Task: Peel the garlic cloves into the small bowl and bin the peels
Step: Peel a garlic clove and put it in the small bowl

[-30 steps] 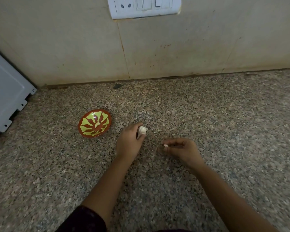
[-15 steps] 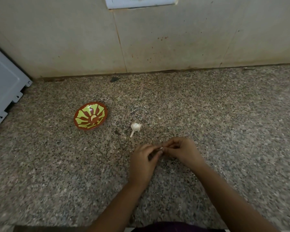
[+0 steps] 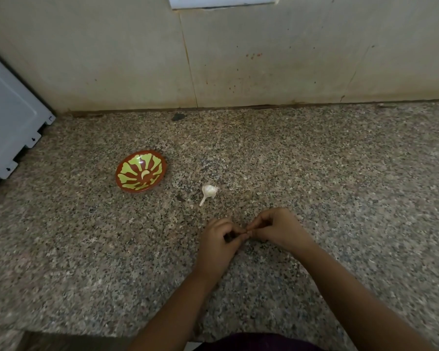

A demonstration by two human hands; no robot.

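A person's two bare hands meet over the middle of a speckled granite counter, nearer its front edge than the wall. The left hand and the right hand are curled toward each other, fingertips touching. The fingers of both hands are pinched narrow around something very small; it is hidden between them, so whether it is a garlic clove cannot be told for certain, though that seems likely.

Just beyond the hands, toward the wall, the rest of the garlic bulb lies on the counter, white, its stem pointing toward the front edge. Further left sits the small bowl, red-brown with a yellow-green petal pattern, with one pale peeled clove at its centre. A grey appliance panel leans at the counter's left edge. No bin is in view.

The step in hand looks like peeling a single clove, early in the task. The next move probably calls for working a nail under the papery skin, stripping it, then carrying the bare clove leftward to the bowl while keeping the peel apart for the bin.
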